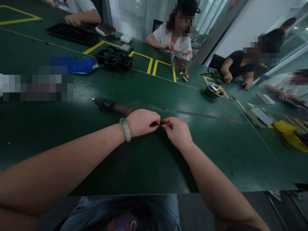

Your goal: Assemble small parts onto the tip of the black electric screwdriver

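My left hand, with a pale green bangle on its wrist, and my right hand meet over the dark green table. Both pinch a small dark part between their fingertips; it is too small to name. Just behind my left hand an electric screwdriver lies on its side, tip pointing left.
Black trays and a blue cloth sit at the back left. A metal bowl stands to the right, yellow items further right. Other people work at the far and right edges; one handles a wired metal box.
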### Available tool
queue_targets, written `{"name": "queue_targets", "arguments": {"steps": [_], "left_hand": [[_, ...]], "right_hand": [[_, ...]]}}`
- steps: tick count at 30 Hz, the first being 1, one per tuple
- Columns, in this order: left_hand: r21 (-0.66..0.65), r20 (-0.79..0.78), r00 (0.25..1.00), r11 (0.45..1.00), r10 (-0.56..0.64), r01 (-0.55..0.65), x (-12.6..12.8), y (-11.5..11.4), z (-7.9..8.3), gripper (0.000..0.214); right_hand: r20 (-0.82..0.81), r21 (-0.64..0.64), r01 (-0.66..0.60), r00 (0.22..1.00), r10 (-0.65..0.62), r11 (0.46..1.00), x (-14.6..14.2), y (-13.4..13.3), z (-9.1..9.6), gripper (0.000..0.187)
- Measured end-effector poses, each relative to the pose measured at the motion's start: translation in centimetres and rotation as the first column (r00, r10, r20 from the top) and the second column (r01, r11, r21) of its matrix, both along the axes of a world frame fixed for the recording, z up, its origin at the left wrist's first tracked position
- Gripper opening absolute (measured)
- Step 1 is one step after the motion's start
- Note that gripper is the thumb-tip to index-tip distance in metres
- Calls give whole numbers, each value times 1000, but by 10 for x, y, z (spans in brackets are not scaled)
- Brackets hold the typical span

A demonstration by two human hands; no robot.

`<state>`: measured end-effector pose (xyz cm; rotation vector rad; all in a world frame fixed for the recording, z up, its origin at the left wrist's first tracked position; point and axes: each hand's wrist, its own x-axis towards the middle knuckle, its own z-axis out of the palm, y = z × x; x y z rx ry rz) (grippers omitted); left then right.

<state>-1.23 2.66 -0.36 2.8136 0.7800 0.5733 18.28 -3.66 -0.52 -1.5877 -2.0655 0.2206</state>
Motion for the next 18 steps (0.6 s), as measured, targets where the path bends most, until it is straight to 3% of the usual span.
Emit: {"name": "queue_targets", "arguments": {"steps": [10, 18], "left_hand": [[4, 9, 1000, 1000, 9, -9, 0, 1, -2, 14], [-14, -2, 1000, 1000, -22, 22, 1, 1, 2, 15]], "right_hand": [[-60, 12, 6, 998, -6, 1000, -1, 1, -1, 1], [-4, -52, 20, 1000, -20, 998, -1, 5, -4, 14]]}}
